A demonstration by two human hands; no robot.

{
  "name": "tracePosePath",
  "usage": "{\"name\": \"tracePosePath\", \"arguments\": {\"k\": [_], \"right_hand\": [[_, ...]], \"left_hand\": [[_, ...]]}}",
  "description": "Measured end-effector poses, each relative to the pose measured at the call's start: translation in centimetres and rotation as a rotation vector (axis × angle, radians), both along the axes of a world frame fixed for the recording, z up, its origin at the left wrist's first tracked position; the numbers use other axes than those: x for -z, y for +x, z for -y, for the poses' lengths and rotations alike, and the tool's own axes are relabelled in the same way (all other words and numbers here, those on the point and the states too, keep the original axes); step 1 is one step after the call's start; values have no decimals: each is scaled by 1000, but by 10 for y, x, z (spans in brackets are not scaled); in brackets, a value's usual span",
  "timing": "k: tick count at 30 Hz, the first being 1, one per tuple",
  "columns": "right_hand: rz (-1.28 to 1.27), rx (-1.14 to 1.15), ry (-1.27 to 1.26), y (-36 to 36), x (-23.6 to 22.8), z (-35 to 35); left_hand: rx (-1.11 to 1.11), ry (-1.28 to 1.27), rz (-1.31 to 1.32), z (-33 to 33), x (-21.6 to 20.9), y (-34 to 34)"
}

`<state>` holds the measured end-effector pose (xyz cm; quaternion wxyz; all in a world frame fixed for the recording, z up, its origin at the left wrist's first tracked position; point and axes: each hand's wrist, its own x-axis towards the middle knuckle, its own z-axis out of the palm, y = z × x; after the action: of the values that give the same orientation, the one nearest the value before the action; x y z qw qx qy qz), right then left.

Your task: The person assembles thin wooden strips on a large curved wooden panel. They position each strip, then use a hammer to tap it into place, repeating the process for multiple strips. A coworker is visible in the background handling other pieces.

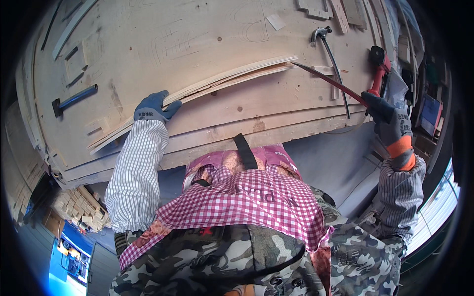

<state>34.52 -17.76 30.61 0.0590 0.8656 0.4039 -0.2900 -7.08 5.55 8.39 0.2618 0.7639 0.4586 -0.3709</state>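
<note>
A broad plywood surface (148,44) fills the upper half of the view, pale and marked with pencil lines and dark scuffs. It rests on stacked sheets whose layered edges show along its near side. Below it lies a grey floor (331,158). At the left, small wooden offcuts (81,207) sit piled in a heap, with a blue patch (71,256) beneath them. At the right edge, shelving (429,113) stands in shadow, and daylight comes in through a bright opening (439,207) low on that side.

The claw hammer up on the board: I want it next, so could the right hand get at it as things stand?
Probably not freely: the right hand grips a long red blade. The claw hammer lies uncovered on the board, just beyond it.
</note>
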Motion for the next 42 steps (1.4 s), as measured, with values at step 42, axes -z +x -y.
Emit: {"name": "tracePosePath", "arguments": {"k": [42], "right_hand": [[-72, -229, 140, -152, 57, 1]], "left_hand": [[8, -52, 2, -1, -3, 2]]}}
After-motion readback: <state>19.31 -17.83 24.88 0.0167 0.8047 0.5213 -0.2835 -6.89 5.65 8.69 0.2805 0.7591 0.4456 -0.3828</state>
